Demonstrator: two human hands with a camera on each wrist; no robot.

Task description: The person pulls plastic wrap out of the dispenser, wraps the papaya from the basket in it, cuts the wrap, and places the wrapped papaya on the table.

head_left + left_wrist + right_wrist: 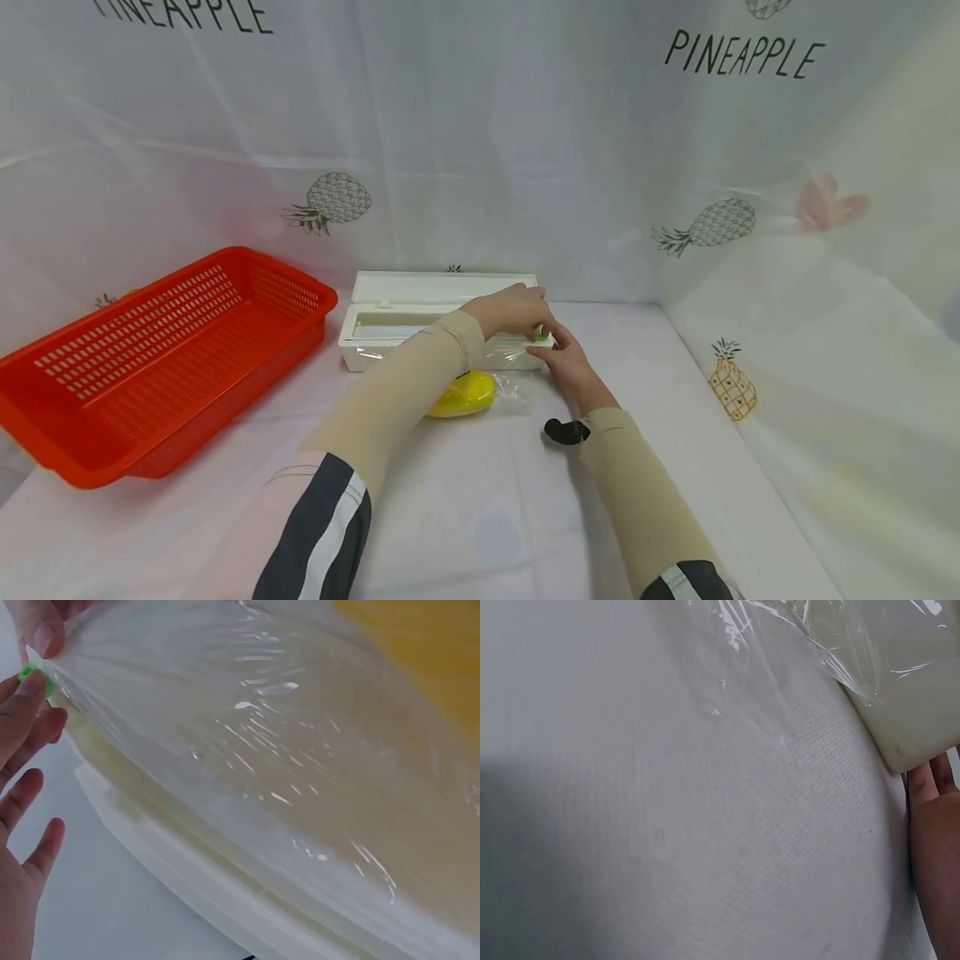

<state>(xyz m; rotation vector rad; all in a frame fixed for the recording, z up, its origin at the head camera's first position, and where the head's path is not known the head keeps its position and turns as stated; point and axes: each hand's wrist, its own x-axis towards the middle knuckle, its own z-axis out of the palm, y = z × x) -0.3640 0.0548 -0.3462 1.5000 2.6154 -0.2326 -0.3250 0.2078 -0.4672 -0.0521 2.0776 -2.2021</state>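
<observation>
A white cling film dispenser (360, 356) stands at the back of the table, its lid (442, 287) raised. At its right end my left hand (513, 310) pinches a small green slider (35, 678) between thumb and finger, the other fingers spread apart. My right hand (572, 367) grips the same end corner, thumb at the front. Clear cling film (262, 742) hangs over the dispenser's front, gathered towards that corner. In front lies a smooth yellow rounded object (465, 395) with film over and beside it, partly hidden by my left sleeve.
A red perforated basket (161, 450) stands on the left of the table. Behind and to the right hangs a white curtain (510, 150) printed with pineapples. A black device (566, 431) sits at my right wrist. White cloth (480, 500) covers the table.
</observation>
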